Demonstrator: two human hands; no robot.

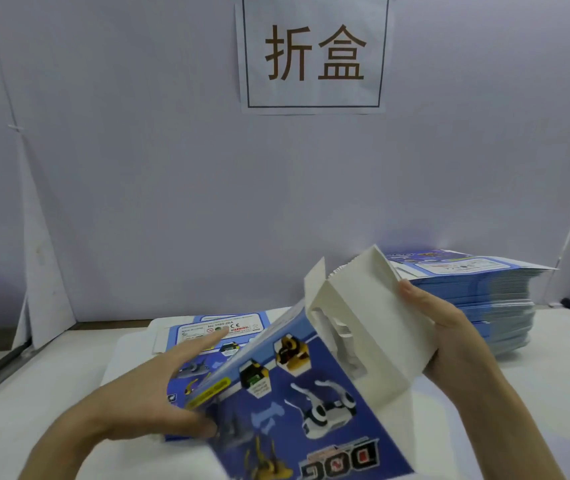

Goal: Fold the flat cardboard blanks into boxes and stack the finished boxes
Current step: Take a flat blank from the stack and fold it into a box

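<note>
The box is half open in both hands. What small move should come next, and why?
Probably the right hand should fold the white flap it grips over the open end of the box. That end is not yet closed, and the left hand holds the blue side steady.

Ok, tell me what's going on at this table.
A person is partway through folding a blue printed box. The left hand pinches its lower left edge, while the right hand grips the white flaps at the open end, which are not yet tucked in. A tall stack of flat blanks sits at the back right of the table. One more printed piece lies flat behind the left hand; whether it is folded is hard to tell.
</note>
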